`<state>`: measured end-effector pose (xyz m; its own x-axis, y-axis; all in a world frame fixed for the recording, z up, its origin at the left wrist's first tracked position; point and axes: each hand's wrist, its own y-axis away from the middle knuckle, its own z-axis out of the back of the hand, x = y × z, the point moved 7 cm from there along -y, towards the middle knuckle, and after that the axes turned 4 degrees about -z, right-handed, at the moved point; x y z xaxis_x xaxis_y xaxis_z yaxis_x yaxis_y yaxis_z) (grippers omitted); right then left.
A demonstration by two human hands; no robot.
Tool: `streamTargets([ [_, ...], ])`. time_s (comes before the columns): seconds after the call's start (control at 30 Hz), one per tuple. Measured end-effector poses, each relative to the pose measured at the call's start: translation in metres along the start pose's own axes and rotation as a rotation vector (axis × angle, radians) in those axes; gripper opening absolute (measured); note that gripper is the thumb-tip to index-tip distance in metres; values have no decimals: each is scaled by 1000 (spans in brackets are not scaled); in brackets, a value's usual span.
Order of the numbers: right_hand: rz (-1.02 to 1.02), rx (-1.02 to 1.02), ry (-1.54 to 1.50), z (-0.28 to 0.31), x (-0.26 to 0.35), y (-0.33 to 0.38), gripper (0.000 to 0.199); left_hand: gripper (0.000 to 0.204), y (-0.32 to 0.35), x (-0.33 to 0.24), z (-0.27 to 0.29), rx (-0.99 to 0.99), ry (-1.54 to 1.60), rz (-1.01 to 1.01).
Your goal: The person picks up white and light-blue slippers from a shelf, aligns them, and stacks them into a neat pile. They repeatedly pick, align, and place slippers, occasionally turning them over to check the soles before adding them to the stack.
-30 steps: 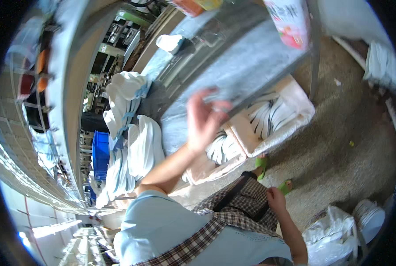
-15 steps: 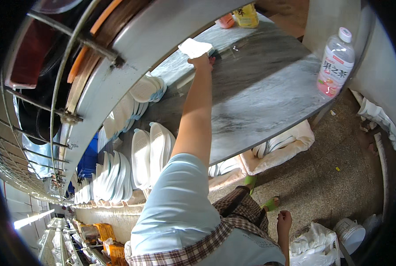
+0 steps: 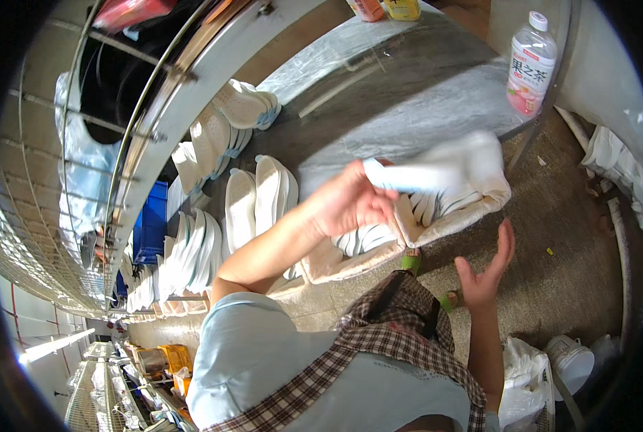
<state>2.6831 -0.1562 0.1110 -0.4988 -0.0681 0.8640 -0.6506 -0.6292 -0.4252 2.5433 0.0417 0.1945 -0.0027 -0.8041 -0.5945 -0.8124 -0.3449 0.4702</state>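
Your left hand (image 3: 346, 205) is closed around a white shoe sole (image 3: 415, 175), your right hand (image 3: 485, 270) hangs open and empty. Grey worktable (image 3: 408, 108) ahead, plastic bottle (image 3: 531, 63) on it, concrete floor (image 3: 573, 259) below.

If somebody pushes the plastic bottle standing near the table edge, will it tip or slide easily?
The plastic bottle is tall and narrow, so a push high up would probably tip it. It looks mostly full, so likely fairly heavy for its size. The table looks smooth, so a low push may slide it.
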Motion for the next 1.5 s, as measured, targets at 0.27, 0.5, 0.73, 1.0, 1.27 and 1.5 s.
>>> streamTargets([
  [0.27, 62, 154, -46, 38, 52, -10, 62, 49, 27, 98, -49, 219, -476, 149],
  [0.5, -334, 136, -680, 30, -7, 41, 69, 26, 28, 125, -73, 227, -881, -70],
  [0.73, -341, 187, -753, 33, 2, 44, 67, 27, 37, 129, -76, 198, -937, -95],
  [1.0, -247, 216, -747, 36, 9, 39, 68, 28, 48, 127, -85, 160, -1038, -143],
  [1.27, -444, 139, -1022, 21, -16, 33, 80, 40, 59, 108, -107, 306, -1370, -778],
  [1.5, -332, 602, -909, 25, 34, -7, 75, 118, -1, 139, -73, 363, -961, -688],
])
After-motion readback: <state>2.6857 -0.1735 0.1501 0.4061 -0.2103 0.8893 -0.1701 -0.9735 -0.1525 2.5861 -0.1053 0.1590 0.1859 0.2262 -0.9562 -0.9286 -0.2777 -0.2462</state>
